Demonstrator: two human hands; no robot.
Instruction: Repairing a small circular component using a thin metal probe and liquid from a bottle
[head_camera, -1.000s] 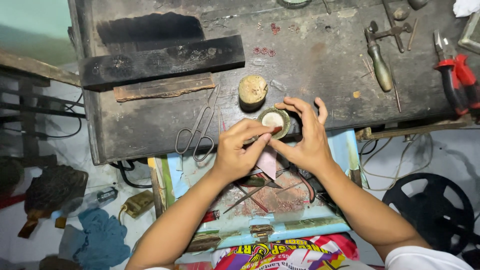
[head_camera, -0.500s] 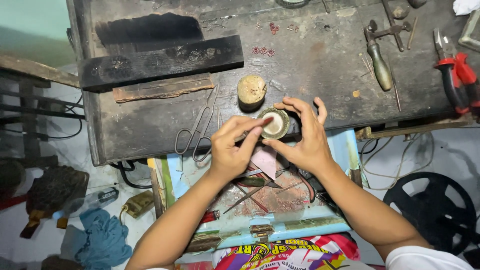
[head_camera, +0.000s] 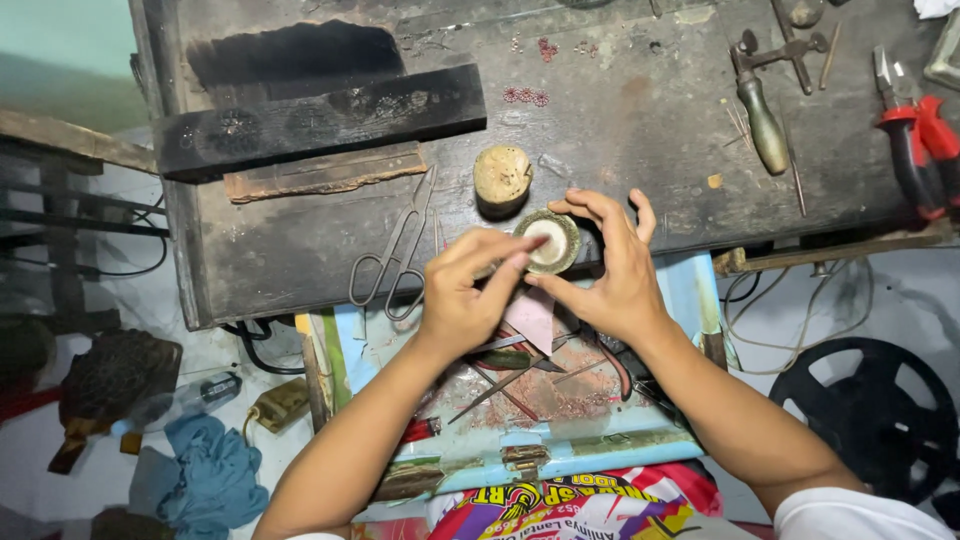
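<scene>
My right hand (head_camera: 610, 270) grips a small round disc (head_camera: 549, 240) with a pale centre and a dull metal rim, at the near edge of the dark workbench (head_camera: 620, 110). The fingers of my left hand (head_camera: 465, 290) pinch at the disc's left rim. A round pale wooden block (head_camera: 502, 176) stands just behind the disc. Under my hands hangs a light blue drawer tray (head_camera: 690, 300) holding thin metal tools, a pink scrap and reddish dust.
Scissors (head_camera: 395, 250) lie left of my hands. A long black wooden bar (head_camera: 320, 120) lies at the back left. An awl with a green handle (head_camera: 765, 125) and red-handled pliers (head_camera: 915, 140) lie to the right. Below the bench are a blue cloth (head_camera: 210, 480) and a black reel (head_camera: 870, 410).
Both hands have stayed on the disc at the bench edge; my left fingers have shifted slightly along its rim.
</scene>
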